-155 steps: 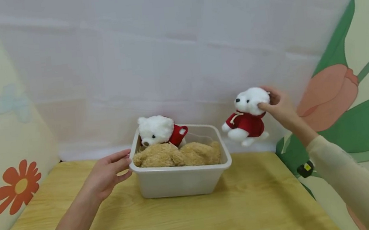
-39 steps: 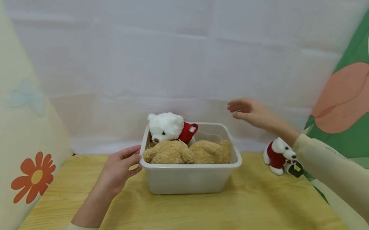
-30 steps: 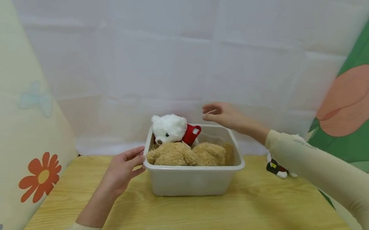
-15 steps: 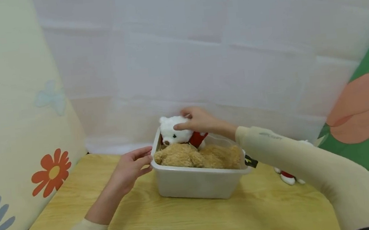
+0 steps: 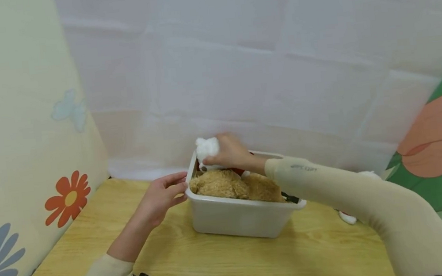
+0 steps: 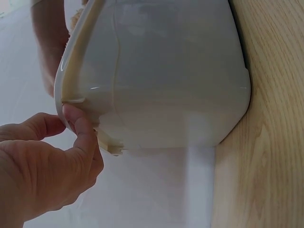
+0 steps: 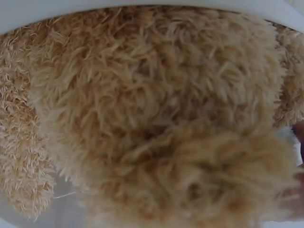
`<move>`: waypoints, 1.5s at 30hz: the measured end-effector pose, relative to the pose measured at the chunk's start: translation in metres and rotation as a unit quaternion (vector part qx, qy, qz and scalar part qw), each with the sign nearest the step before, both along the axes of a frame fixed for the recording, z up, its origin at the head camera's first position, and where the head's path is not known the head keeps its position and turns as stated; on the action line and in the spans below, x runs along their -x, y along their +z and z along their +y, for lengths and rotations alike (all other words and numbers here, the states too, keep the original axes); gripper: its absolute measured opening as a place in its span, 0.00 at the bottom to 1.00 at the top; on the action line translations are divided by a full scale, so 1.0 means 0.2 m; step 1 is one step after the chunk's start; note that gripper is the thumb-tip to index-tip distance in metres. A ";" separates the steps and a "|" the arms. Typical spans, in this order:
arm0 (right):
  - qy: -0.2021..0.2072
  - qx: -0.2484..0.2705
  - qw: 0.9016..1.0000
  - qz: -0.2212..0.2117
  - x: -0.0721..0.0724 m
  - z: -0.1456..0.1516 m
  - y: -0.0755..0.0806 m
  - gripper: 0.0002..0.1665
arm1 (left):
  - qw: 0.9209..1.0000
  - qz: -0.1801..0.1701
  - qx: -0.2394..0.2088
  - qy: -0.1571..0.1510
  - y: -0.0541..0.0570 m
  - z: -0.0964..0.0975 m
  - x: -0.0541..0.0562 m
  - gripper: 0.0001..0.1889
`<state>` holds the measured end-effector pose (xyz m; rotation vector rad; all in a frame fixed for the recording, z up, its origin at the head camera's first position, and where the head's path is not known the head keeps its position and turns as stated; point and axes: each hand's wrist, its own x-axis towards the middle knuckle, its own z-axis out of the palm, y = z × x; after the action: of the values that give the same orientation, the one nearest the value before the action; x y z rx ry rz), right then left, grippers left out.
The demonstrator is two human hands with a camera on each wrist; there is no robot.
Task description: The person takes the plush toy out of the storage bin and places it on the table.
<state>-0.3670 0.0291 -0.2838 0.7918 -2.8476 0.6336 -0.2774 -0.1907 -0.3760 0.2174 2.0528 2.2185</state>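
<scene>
A pale plastic bin (image 5: pixel 238 218) stands on the wooden table. My left hand (image 5: pixel 163 200) pinches its left rim between thumb and fingers, as the left wrist view shows. Inside, at the back left, lies a white teddy bear (image 5: pixel 207 147) in red clothing. My right hand (image 5: pixel 232 151) reaches over the bin and grips this bear's head, covering most of it. In front of it lies a curly brown teddy bear (image 5: pixel 219 185), face not visible; its fur (image 7: pixel 156 80) fills the right wrist view, where a bit of my right hand shows at the right edge.
A second white teddy bear (image 5: pixel 347 218) in red is on the table to the right, mostly hidden behind my right sleeve (image 5: pixel 329 185). White cloth (image 5: pixel 248 86) hangs behind the bin. Painted walls stand on both sides.
My right hand has set the other white bear down at the right, then moved left over the bin and taken hold of the white bear's head. My left hand stays at the rim.
</scene>
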 end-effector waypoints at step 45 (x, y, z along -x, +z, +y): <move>-0.018 0.207 0.971 0.120 0.09 0.34 0.28 0.30 | 1.000 0.013 -0.015 -0.008 -0.07 0.09 0.16 0.26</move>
<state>-0.3847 0.0968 -0.2278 0.6876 -2.3865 1.0064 -0.3101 -0.1733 -0.3905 0.2671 2.0242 2.2500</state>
